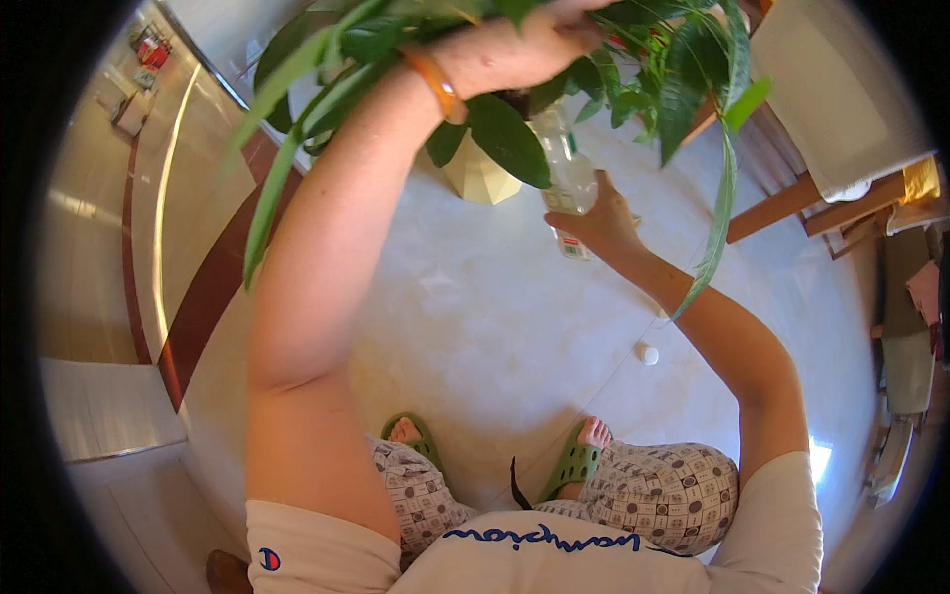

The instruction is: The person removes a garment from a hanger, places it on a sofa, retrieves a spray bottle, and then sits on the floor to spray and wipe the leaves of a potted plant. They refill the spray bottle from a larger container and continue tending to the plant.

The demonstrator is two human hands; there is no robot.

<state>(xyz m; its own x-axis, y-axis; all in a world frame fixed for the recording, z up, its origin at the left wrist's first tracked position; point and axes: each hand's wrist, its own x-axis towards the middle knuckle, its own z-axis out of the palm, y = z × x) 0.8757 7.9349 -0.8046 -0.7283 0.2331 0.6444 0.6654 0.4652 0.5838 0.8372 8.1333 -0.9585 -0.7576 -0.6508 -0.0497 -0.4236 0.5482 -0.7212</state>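
Note:
My left hand (519, 53), with an amber-coloured bangle (439, 83) at the wrist, reaches in among the long green leaves (512, 141) of a potted plant. Motion blur and foliage obscure its fingers, so I cannot tell whether they hold anything. In my right hand (605, 219) is a clear plastic bottle (565, 185), gripped around its lower half. The bottle's upper end points towards the plant, beside a pale yellow faceted pot (482, 174). Leaves cover the pot's rim and most of the stems.
A small white cap (648, 355) lies on the pale tiled floor (460, 319). Wooden furniture (772, 206) with a light cloth (846, 89) stands at the upper right. Along the left runs a dark red floor border (215, 297). My green clogs (575, 460) are below.

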